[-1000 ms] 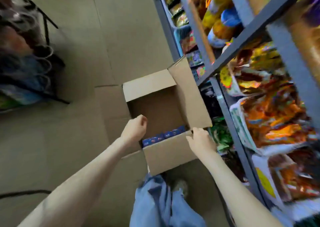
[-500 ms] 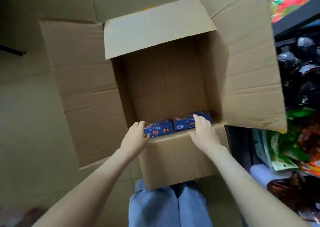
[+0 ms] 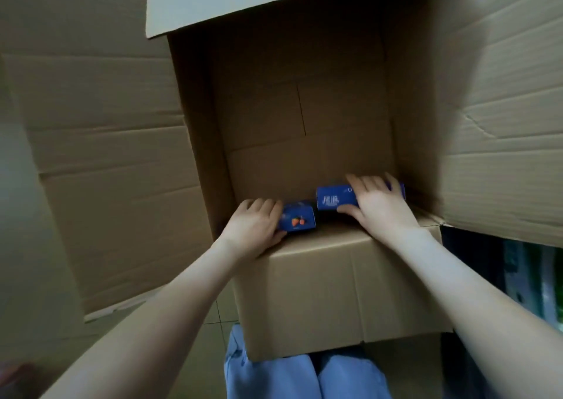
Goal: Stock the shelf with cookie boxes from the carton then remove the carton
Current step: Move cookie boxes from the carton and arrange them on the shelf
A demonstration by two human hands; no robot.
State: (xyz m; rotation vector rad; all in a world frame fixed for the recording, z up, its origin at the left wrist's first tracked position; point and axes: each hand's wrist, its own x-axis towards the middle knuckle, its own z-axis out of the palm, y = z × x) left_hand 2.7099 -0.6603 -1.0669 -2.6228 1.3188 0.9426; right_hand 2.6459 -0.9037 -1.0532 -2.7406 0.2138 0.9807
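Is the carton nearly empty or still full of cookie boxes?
Nearly empty. Only two blue cookie boxes show, the left cookie box and the right cookie box, against the near wall; the rest of the carton floor is bare.

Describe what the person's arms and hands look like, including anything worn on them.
Both forearms are bare, with no sleeve reaching into view. The left hand and right hand wear no gloves, and no rings, watch or bracelet show on the wrists or fingers. The only clothing visible is light blue trousers at the bottom of the view.
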